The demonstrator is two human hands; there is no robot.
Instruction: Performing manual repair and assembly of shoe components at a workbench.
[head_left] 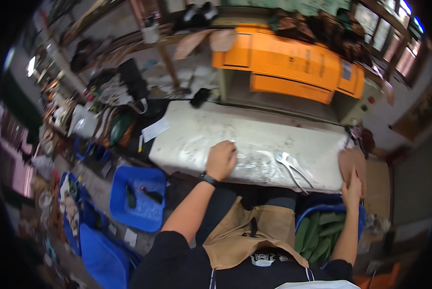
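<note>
At the surface's (201,123) right end, the right hand (352,189) pinches a brown sole-shaped piece (349,158) — apparently being handled, any next move wanting steady grip — while the left hand (220,161) curls near its front edge, contents unclear.

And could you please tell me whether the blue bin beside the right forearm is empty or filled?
At least partly filled: green pieces lie heaped inside the blue bin; its depth is hidden.

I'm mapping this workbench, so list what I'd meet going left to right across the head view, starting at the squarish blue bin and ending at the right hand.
Squarish blue bin → left hand → silver pliers → right hand.
</note>
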